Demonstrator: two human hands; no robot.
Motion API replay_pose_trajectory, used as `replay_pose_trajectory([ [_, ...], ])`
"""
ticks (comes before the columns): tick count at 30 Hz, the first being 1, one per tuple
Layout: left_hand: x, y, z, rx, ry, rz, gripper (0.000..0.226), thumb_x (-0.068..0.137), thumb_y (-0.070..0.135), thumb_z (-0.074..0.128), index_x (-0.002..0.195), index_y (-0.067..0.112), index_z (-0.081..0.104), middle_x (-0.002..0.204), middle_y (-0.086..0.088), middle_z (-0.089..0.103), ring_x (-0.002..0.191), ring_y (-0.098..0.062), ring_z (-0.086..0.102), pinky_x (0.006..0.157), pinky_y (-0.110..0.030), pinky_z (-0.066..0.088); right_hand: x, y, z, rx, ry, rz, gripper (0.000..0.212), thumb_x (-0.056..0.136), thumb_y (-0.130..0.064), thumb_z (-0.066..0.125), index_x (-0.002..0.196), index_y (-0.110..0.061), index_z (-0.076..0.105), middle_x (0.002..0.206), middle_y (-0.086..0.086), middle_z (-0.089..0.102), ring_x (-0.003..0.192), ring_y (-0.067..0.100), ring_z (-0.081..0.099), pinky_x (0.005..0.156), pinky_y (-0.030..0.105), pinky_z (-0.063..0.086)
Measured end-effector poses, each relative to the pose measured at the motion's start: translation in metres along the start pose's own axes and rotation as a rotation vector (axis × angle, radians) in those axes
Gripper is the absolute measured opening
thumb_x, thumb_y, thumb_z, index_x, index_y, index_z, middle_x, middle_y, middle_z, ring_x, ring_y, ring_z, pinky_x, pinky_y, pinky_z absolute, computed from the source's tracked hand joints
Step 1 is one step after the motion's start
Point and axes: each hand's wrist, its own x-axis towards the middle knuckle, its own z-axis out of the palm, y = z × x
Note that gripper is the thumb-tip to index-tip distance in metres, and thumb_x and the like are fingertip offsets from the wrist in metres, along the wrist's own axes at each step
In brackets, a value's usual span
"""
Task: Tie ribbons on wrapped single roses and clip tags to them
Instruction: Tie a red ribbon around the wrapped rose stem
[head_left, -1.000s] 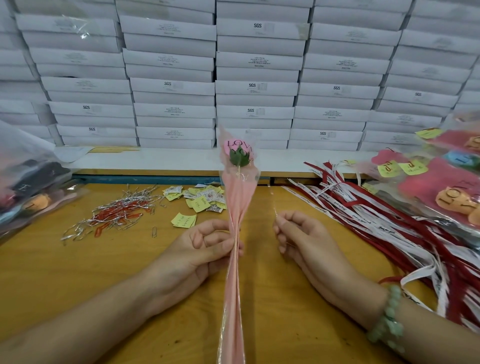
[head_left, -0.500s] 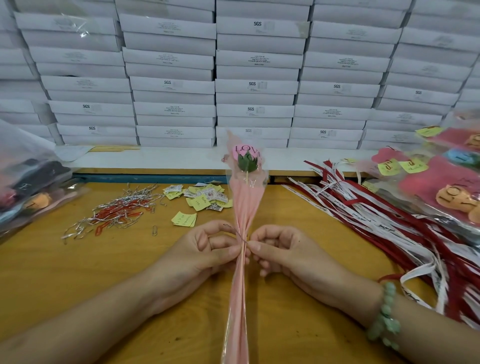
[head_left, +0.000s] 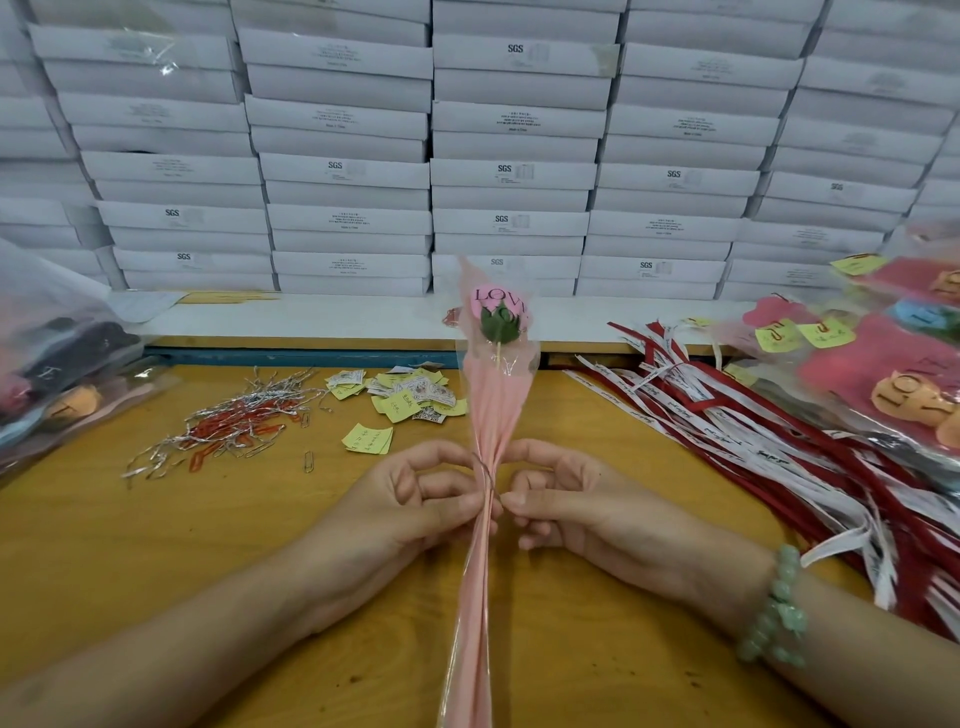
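Note:
A single rose in a pink and clear wrap (head_left: 491, 410) stands upright in the middle of the view, its green base and a pink "LOVE" bloom at the top. A thin wire tie (head_left: 485, 473) loops round the narrow part of the wrap. My left hand (head_left: 415, 499) pinches the wrap and tie from the left. From the right, my right hand (head_left: 566, 504) pinches the tie against the wrap. Red and white ribbons (head_left: 753, 441) lie in a heap on the right. Yellow and printed tags (head_left: 405, 397) lie scattered behind my left hand.
The wooden table (head_left: 156, 545) carries a pile of silver twist ties and red paper clips (head_left: 234, 426) at the left. A plastic bag of goods (head_left: 57, 358) sits far left. Wrapped roses (head_left: 883, 364) are stacked far right. White boxes (head_left: 514, 156) form a wall behind.
My right hand moved left from an open gap to meet my left hand at the wrap. The tie now loops round the wrap, and both hands pinch it there.

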Motion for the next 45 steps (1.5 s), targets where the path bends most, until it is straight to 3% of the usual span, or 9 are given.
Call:
replay_pose_trajectory([
  [4, 0.000, -0.001, 0.000, 0.017, 0.019, 0.012, 0.034, 0.070, -0.003, 0.072, 0.094, 0.006, 0.049, 0.079, -0.019, 0.068, 0.068, -0.025, 0.070, 0.064, -0.027, 0.058, 0.000, -0.001, 0.002, 0.011, 0.023, 0.003, 0.055, 0.078, -0.002, 0.066, 0.130, 0.001, 0.050, 0.071, 0.006, 0.052, 0.057, 0.008, 0.048, 0.060, 0.021, 0.053],
  [10, -0.001, 0.000, -0.002, 0.026, -0.006, 0.020, 0.023, 0.073, 0.000, 0.074, 0.080, 0.012, 0.056, 0.084, -0.023, 0.068, 0.072, -0.023, 0.069, 0.067, -0.025, 0.058, 0.001, 0.002, 0.007, 0.029, 0.139, -0.036, 0.034, 0.083, 0.009, 0.062, 0.112, -0.002, 0.048, 0.064, 0.003, 0.053, 0.053, 0.009, 0.046, 0.054, 0.022, 0.052],
  [18, -0.001, 0.000, -0.002, 0.021, -0.003, 0.020, 0.021, 0.077, -0.005, 0.069, 0.076, 0.013, 0.059, 0.083, -0.021, 0.068, 0.070, -0.022, 0.069, 0.062, -0.023, 0.055, -0.001, 0.004, 0.010, 0.072, 0.235, -0.114, 0.023, 0.087, 0.010, 0.057, 0.088, -0.009, 0.046, 0.056, 0.001, 0.051, 0.047, 0.007, 0.044, 0.052, 0.021, 0.052],
  [21, -0.001, 0.001, -0.002, 0.010, 0.009, 0.015, 0.020, 0.075, -0.004, 0.070, 0.077, 0.010, 0.056, 0.082, -0.022, 0.068, 0.068, -0.022, 0.069, 0.061, -0.023, 0.055, -0.005, 0.004, 0.012, -0.010, 0.212, -0.201, 0.016, 0.087, 0.006, 0.060, 0.084, -0.008, 0.051, 0.062, 0.005, 0.056, 0.050, 0.010, 0.051, 0.055, 0.022, 0.051],
  [24, -0.001, 0.000, -0.001, 0.018, 0.017, 0.014, 0.021, 0.074, -0.004, 0.070, 0.078, 0.008, 0.054, 0.081, -0.021, 0.068, 0.068, -0.022, 0.069, 0.060, -0.022, 0.055, -0.009, 0.005, 0.012, -0.203, 0.277, -0.415, 0.007, 0.084, -0.003, 0.067, 0.088, -0.006, 0.062, 0.070, 0.007, 0.068, 0.059, 0.012, 0.062, 0.057, 0.021, 0.051],
  [29, -0.001, 0.000, -0.001, 0.030, 0.004, 0.011, 0.021, 0.076, -0.005, 0.070, 0.079, 0.008, 0.053, 0.083, -0.024, 0.065, 0.069, -0.022, 0.069, 0.061, -0.023, 0.055, -0.010, 0.008, 0.011, -0.451, 0.343, -0.581, 0.011, 0.082, -0.017, 0.071, 0.093, -0.016, 0.074, 0.078, 0.006, 0.073, 0.066, 0.014, 0.068, 0.062, 0.023, 0.053],
  [34, -0.001, 0.000, -0.001, 0.028, 0.023, -0.004, 0.027, 0.073, -0.001, 0.073, 0.089, 0.008, 0.053, 0.085, -0.023, 0.066, 0.070, -0.023, 0.068, 0.067, -0.027, 0.058, -0.009, 0.008, 0.012, -0.342, 0.246, -0.552, 0.014, 0.084, -0.017, 0.067, 0.094, -0.009, 0.073, 0.076, 0.009, 0.073, 0.062, 0.014, 0.067, 0.059, 0.021, 0.054],
  [39, 0.000, 0.000, 0.001, -0.014, 0.078, -0.014, 0.057, 0.072, -0.005, 0.067, 0.124, 0.008, 0.048, 0.080, -0.021, 0.068, 0.065, -0.022, 0.068, 0.060, -0.024, 0.056, -0.008, 0.006, 0.012, -0.270, 0.227, -0.496, 0.010, 0.083, -0.014, 0.065, 0.088, -0.011, 0.073, 0.070, 0.008, 0.072, 0.058, 0.013, 0.065, 0.058, 0.020, 0.052],
  [45, -0.001, 0.002, 0.001, -0.014, 0.064, -0.011, 0.037, 0.072, -0.004, 0.068, 0.101, 0.008, 0.050, 0.080, -0.023, 0.067, 0.065, -0.022, 0.068, 0.061, -0.025, 0.057, -0.007, 0.005, 0.011, -0.222, 0.251, -0.399, 0.004, 0.086, -0.002, 0.065, 0.083, -0.005, 0.065, 0.065, 0.008, 0.070, 0.051, 0.012, 0.062, 0.054, 0.017, 0.049],
])
